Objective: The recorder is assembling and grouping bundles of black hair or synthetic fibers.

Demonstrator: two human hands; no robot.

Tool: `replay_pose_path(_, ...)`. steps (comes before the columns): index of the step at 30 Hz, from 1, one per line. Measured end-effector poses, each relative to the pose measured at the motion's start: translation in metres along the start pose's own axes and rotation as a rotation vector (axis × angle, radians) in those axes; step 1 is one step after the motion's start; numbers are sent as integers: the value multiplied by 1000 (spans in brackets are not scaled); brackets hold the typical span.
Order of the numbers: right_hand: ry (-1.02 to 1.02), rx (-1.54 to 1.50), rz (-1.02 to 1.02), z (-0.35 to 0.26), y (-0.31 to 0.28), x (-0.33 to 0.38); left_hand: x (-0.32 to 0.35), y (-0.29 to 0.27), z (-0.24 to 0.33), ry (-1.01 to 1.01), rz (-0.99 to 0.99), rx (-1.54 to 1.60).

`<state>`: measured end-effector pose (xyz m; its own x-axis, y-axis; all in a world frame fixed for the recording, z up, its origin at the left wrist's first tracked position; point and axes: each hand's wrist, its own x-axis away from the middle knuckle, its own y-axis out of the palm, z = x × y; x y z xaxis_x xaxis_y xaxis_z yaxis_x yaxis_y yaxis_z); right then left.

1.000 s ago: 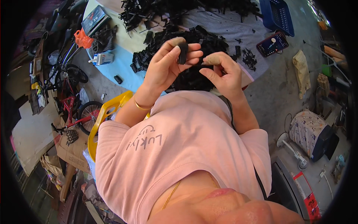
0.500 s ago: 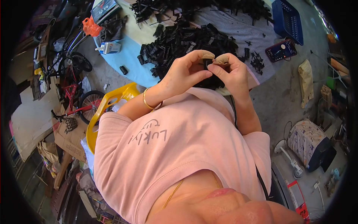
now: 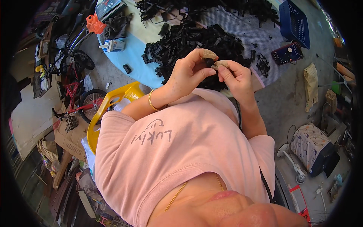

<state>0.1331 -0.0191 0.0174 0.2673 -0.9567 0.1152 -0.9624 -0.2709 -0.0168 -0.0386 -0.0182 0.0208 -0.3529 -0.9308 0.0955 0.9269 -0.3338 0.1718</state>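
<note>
Over the near edge of the pile, my left hand (image 3: 187, 74) pinches a small black plastic part (image 3: 209, 61) between thumb and index finger. Much of that part is hidden behind the fingers. Right beside it, my right hand (image 3: 238, 78) is closed in a pinch, its thumb pressed to the index finger close to the part. Whatever is between those fingertips is too small to make out. Beige coverings wrap both index fingertips. Behind my hands, a heap of black plastic parts (image 3: 193, 39) lies on the cloth-covered table (image 3: 151, 72).
More black pieces (image 3: 242, 7) lie farther back. Small black bits (image 3: 262, 65) and a phone (image 3: 287, 53) sit at the right, near a blue basket (image 3: 294, 24). A carton (image 3: 113, 45) stands at the left edge. A yellow chair (image 3: 121, 94) is beside me.
My right hand's fingers have shifted from around the black part into a tighter pinch beside it. The left hand keeps its grip, and the part now appears more tilted.
</note>
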Motion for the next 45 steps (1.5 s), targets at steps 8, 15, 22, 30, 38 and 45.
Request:
replay_pose_path(8,137,-36,-6,2,7,-4,2,3,-21,157,123,-227)
replay_pose_path(15,110,12,-44,27,7,2,9,-16,-26,335,198,-685)
replay_pose_path(22,64,92,95,22,-4,3,-14,-105,-74,91,346,-1043)
replay_pose_path(30,-2,171,62,23,1,7,-53,-107,-94,178,331,-1316)
replay_pose_path(38,-364,424,25,-4,-2,1,-27,-52,-19,-34,-158,-484)
replay_pose_path(45,-545,422,-64,-17,0,-1,-23,-26,-9,-190,-181,-30)
